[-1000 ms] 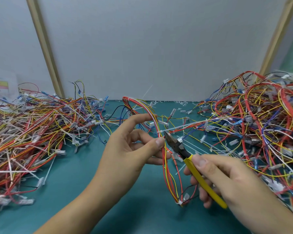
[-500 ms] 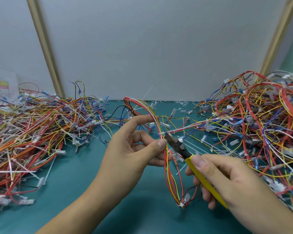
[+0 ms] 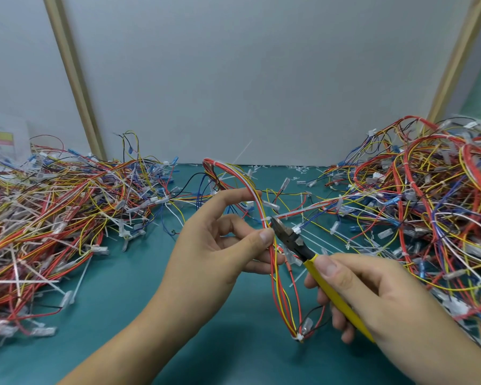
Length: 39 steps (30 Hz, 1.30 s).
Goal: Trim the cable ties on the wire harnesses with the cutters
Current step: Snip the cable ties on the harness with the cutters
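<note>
We look down on a green mat (image 3: 117, 315) closed off behind by a grey panel (image 3: 261, 79). The left hand (image 3: 214, 245) pinches one harness (image 3: 278, 287) between thumb and curled fingers, just below its white cable tie (image 3: 265, 219), with the loop held up off the mat. The right hand (image 3: 372, 290) is wrapped round the yellow handles of the cutters (image 3: 292, 237), whose tip sits against that tie. We cannot tell whether the blades have closed.

We judge the job far from finished. The left pile (image 3: 53, 212) bristles with long tie tails, and the right pile (image 3: 428, 204) is just as large; which one is done we cannot say. Snipped white ends (image 3: 297, 169) litter the back edge of the mat. We see no bin or tray, and everything lies loose on the mat.
</note>
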Each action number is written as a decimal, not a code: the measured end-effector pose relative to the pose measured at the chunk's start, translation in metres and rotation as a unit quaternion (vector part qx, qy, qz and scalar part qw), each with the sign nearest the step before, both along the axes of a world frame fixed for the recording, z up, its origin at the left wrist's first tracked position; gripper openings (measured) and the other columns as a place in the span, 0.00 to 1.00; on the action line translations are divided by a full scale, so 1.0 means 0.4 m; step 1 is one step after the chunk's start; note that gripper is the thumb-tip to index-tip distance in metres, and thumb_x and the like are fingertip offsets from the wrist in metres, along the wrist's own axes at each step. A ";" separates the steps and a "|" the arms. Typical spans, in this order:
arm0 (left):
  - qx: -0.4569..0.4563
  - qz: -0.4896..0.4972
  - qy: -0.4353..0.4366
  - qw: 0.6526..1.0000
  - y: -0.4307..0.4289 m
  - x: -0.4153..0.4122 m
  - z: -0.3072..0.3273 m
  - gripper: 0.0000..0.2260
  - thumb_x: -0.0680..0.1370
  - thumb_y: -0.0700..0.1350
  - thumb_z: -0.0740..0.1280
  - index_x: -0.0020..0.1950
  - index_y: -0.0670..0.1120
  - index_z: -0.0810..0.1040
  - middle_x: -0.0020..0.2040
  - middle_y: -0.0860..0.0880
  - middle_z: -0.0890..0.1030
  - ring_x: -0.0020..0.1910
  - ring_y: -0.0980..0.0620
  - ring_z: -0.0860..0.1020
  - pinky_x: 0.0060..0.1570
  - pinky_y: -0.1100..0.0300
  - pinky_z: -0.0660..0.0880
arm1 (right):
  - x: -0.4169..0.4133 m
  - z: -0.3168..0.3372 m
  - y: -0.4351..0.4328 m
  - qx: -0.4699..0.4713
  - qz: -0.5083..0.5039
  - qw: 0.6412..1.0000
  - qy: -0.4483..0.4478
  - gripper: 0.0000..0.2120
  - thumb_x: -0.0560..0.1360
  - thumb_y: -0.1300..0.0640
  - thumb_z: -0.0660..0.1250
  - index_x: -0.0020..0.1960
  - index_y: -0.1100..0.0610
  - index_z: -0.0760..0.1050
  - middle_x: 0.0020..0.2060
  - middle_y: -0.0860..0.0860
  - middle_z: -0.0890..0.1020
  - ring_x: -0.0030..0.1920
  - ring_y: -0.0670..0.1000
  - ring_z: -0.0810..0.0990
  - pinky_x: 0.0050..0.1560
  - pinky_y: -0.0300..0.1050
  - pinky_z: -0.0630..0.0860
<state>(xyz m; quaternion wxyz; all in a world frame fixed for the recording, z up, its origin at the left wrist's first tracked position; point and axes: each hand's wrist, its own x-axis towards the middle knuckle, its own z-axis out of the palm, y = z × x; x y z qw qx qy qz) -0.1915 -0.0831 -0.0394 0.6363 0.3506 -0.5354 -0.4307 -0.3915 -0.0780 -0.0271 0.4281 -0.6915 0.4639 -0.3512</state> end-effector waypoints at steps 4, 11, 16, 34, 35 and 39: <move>0.001 -0.003 0.001 1.000 0.000 0.000 -0.001 0.18 0.70 0.40 0.73 0.58 0.49 0.78 0.32 0.44 0.77 0.36 0.37 0.85 0.35 0.56 0.81 | -0.001 0.001 -0.001 -0.003 -0.001 1.000 0.003 0.27 0.63 0.27 0.62 0.44 0.48 0.84 0.33 0.52 0.81 0.28 0.51 0.79 0.28 0.46 0.79; 0.003 -0.005 -0.001 1.000 0.003 -0.001 0.001 0.18 0.70 0.39 0.73 0.58 0.49 0.77 0.31 0.46 0.78 0.36 0.38 0.85 0.35 0.56 0.81 | -0.006 0.004 -0.001 -0.019 -0.007 0.999 0.026 0.29 0.64 0.26 0.61 0.44 0.48 0.84 0.31 0.53 0.80 0.26 0.52 0.78 0.26 0.49 0.78; 0.005 -0.011 -0.004 1.000 0.005 -0.004 0.004 0.17 0.71 0.39 0.73 0.58 0.50 0.78 0.32 0.46 0.78 0.37 0.38 0.85 0.36 0.56 0.81 | -0.014 0.010 -0.005 0.004 -0.002 1.000 0.005 0.31 0.63 0.26 0.61 0.39 0.53 0.83 0.27 0.52 0.77 0.23 0.51 0.73 0.22 0.43 0.71; 0.095 0.034 0.076 0.992 -0.013 0.021 -0.002 0.10 0.80 0.38 0.65 0.59 0.40 0.69 0.30 0.43 0.79 0.30 0.42 0.83 0.28 0.60 0.78 | -0.020 -0.006 -0.023 -0.044 -0.005 0.997 -0.062 0.21 0.70 0.36 0.73 0.40 0.55 0.79 0.26 0.58 0.76 0.27 0.54 0.79 0.34 0.52 0.80; 0.092 0.006 0.056 0.994 -0.009 0.015 -0.002 0.11 0.80 0.38 0.65 0.61 0.41 0.68 0.31 0.42 0.79 0.30 0.41 0.83 0.28 0.59 0.78 | -0.021 -0.008 -0.026 -0.050 -0.010 0.996 -0.075 0.18 0.70 0.40 0.74 0.40 0.55 0.80 0.26 0.57 0.78 0.28 0.53 0.80 0.37 0.53 0.80; 0.086 -0.179 -0.048 0.979 0.014 -0.015 -0.011 0.16 0.79 0.41 0.64 0.65 0.51 0.67 0.33 0.42 0.79 0.31 0.41 0.83 0.30 0.58 0.78 | -0.020 -0.007 -0.027 -0.069 -0.013 0.986 -0.151 0.11 0.64 0.48 0.71 0.43 0.53 0.83 0.36 0.56 0.84 0.34 0.53 0.82 0.39 0.41 0.81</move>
